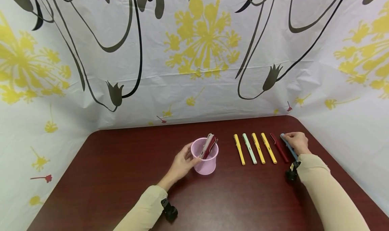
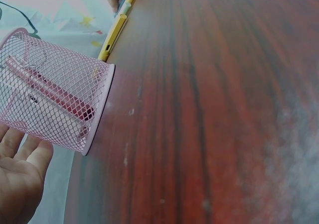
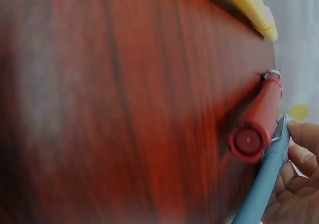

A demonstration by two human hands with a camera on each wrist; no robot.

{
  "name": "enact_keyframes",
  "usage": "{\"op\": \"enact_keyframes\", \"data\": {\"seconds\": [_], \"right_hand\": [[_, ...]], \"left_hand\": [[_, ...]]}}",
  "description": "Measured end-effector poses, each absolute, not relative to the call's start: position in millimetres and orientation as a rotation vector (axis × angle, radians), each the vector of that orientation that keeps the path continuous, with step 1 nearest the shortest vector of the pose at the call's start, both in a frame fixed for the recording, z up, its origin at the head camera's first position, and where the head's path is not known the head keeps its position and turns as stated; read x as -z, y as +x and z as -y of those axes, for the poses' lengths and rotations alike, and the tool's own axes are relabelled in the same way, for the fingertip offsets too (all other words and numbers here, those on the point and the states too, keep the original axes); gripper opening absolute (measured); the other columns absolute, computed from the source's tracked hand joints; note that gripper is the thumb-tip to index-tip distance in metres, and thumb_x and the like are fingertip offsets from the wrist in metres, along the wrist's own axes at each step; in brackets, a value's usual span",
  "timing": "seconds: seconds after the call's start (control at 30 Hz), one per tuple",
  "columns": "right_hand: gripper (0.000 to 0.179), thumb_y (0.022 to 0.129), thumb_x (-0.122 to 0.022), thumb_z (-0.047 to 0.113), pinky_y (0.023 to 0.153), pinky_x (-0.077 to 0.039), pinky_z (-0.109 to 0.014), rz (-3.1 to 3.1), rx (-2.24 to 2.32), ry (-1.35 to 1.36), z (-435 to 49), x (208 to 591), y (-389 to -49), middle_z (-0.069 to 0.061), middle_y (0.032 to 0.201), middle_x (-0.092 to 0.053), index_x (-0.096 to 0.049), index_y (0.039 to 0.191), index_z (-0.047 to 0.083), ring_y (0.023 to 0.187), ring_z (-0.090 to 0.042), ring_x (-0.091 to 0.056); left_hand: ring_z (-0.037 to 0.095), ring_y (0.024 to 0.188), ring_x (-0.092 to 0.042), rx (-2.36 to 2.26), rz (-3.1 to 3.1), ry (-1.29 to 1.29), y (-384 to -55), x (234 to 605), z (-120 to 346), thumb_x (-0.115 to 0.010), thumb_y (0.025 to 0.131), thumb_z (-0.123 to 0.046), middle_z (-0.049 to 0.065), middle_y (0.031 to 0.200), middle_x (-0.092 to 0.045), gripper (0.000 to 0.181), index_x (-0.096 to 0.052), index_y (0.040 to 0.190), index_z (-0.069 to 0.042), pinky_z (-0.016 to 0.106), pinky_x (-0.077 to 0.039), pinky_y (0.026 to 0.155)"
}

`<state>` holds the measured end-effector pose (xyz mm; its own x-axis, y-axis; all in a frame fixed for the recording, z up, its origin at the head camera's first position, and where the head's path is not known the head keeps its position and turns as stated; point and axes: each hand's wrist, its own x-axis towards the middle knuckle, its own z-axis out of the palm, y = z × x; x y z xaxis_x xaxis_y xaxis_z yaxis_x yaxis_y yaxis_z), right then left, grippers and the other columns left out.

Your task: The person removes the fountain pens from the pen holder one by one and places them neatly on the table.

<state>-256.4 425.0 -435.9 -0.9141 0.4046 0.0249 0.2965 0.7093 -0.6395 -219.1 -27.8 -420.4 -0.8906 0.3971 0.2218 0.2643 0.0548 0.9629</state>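
Observation:
My left hand (image 1: 181, 163) holds a pink mesh pen cup (image 1: 205, 167) by its left side, thumb at the front and fingers reaching behind. A light grey pen (image 1: 207, 144) and dark red pen lean inside the cup; through the mesh in the left wrist view a red pen (image 2: 55, 92) shows. At the right end of a row of pens, my right hand (image 1: 297, 142) pinches a blue pen (image 3: 264, 184) near its clip end. Just left of it lies a dark red pen (image 1: 279, 148), seen end-on in the right wrist view.
Further left along the row lie a yellow pen (image 1: 268, 148), another yellow pen (image 1: 258, 148), a pale green pen (image 1: 250, 149) and one more yellow pen (image 1: 239, 150). All rest on a dark red-brown table (image 1: 127, 160). A patterned white sheet (image 1: 158, 69) hangs behind it.

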Motion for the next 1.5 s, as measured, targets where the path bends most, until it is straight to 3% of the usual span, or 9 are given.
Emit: {"op": "enact_keyframes", "data": {"seconds": [0.27, 0.63, 0.83, 0.97, 1.2, 1.5], "right_hand": [[0.041, 0.094, -0.054, 0.028, 0.055, -0.044, -0.032, 2.765, -0.935, -0.594, -421, 435, -260, -0.030, 0.109, -0.059, -0.062, 0.111, -0.009, 0.083, -0.036, -0.054], [0.037, 0.093, -0.055, 0.027, 0.068, -0.047, -0.050, 2.743, -0.880, -0.583, -420, 439, -261, -0.026, 0.096, -0.064, -0.065, 0.104, -0.007, 0.086, -0.040, -0.055], [0.038, 0.093, -0.055, 0.028, 0.076, -0.047, -0.055, 2.724, -0.894, -0.631, -419, 439, -262, -0.029, 0.107, -0.061, -0.064, 0.106, -0.007, 0.096, -0.046, -0.054], [0.038, 0.092, -0.054, 0.027, 0.077, -0.046, -0.055, 2.713, -0.906, -0.678, -418, 438, -263, -0.029, 0.110, -0.060, -0.064, 0.106, -0.006, 0.098, -0.047, -0.053], [0.034, 0.092, -0.054, 0.022, 0.072, -0.046, -0.051, 2.701, -0.916, -0.715, -417, 437, -264, -0.029, 0.106, -0.061, -0.064, 0.107, -0.007, 0.094, -0.044, -0.053], [0.036, 0.092, -0.055, 0.024, 0.070, -0.046, -0.049, 2.685, -0.945, -0.769, -417, 437, -265, -0.027, 0.107, -0.061, -0.063, 0.110, -0.006, 0.092, -0.042, -0.054]], "left_hand": [[0.043, 0.128, -0.042, -1.975, -2.208, 0.667, -223, 428, 27, -0.068, 0.083, 0.001, 0.030, 0.135, -0.045, 0.062, -0.037, 0.137, 0.009, 0.050, -0.036, 0.107], [0.038, 0.127, -0.045, -2.007, -2.212, 0.677, -234, 449, 26, -0.070, 0.083, -0.006, 0.024, 0.135, -0.048, 0.062, -0.041, 0.137, 0.001, 0.045, -0.038, 0.107], [0.041, 0.127, -0.044, -2.021, -2.175, 0.687, -237, 451, 26, -0.069, 0.083, 0.000, 0.028, 0.135, -0.047, 0.062, -0.039, 0.137, 0.005, 0.046, -0.037, 0.106], [0.044, 0.126, -0.043, -2.037, -2.153, 0.689, -239, 452, 26, -0.068, 0.082, 0.003, 0.030, 0.135, -0.045, 0.062, -0.038, 0.137, 0.008, 0.050, -0.037, 0.106], [0.037, 0.127, -0.045, -2.029, -2.189, 0.658, -238, 454, 25, -0.069, 0.083, 0.000, 0.024, 0.136, -0.048, 0.062, -0.040, 0.138, 0.001, 0.044, -0.038, 0.107], [0.044, 0.128, -0.042, -2.007, -2.176, 0.685, -228, 436, 27, -0.068, 0.083, 0.001, 0.031, 0.136, -0.044, 0.063, -0.036, 0.137, 0.009, 0.050, -0.035, 0.107]]}}
